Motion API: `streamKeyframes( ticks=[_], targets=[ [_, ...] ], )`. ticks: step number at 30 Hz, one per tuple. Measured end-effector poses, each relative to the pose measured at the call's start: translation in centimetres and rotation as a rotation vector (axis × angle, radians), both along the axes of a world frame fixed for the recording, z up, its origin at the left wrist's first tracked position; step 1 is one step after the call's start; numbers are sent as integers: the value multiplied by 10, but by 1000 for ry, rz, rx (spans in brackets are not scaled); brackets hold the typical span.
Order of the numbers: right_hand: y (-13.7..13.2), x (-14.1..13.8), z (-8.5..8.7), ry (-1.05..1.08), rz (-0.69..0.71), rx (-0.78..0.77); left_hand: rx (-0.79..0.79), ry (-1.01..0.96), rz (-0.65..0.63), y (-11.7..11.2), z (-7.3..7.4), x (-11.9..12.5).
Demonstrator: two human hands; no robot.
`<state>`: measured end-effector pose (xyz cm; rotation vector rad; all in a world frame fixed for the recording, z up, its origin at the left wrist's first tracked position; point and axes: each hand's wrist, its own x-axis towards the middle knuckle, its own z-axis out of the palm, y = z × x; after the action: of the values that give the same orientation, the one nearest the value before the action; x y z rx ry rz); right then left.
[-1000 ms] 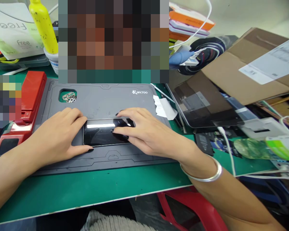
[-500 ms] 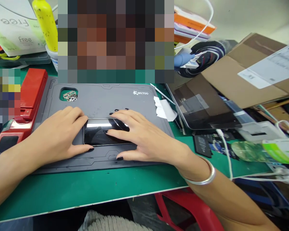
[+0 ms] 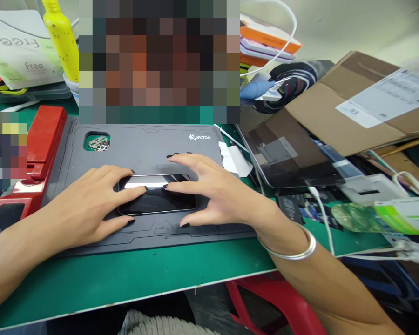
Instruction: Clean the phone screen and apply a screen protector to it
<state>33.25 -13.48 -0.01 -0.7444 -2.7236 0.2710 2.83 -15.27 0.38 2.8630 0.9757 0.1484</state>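
Note:
A black smartphone (image 3: 160, 200) lies screen up on a grey work mat (image 3: 143, 149), its glass reflecting a bright strip. My left hand (image 3: 94, 200) is spread over the phone's left end. Its index finger lies across the glass, with the thumb at the near edge and another fingertip by the far edge. Over the right end is my right hand (image 3: 216, 190), fingers apart. One fingertip is at or just above the screen, and I cannot tell if it touches. The right thumb points down beside the near right corner.
On the left stands a red tool (image 3: 47, 139) with a dark display. Small metal parts (image 3: 99, 143) lie in the mat's cutout. White paper (image 3: 235, 158), a dark glass panel (image 3: 275, 149), a cardboard box (image 3: 321, 102) and a white cable (image 3: 323, 214) crowd the right. Pixelated patches cover some background.
My right hand has lifted and drawn back to the right, uncovering the phone's right end. The left index finger has come onto the screen. The whole view has shifted slightly.

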Motion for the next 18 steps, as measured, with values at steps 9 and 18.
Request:
streamKeyframes(
  ticks=[9,18],
  targets=[
    [-11,-20,2,-103,-21,-45,43,-33,16,-6,-4,13],
    [-12,-21,3,-139,-77,-43,61,-48,15,-3,-4,11]
  ],
)
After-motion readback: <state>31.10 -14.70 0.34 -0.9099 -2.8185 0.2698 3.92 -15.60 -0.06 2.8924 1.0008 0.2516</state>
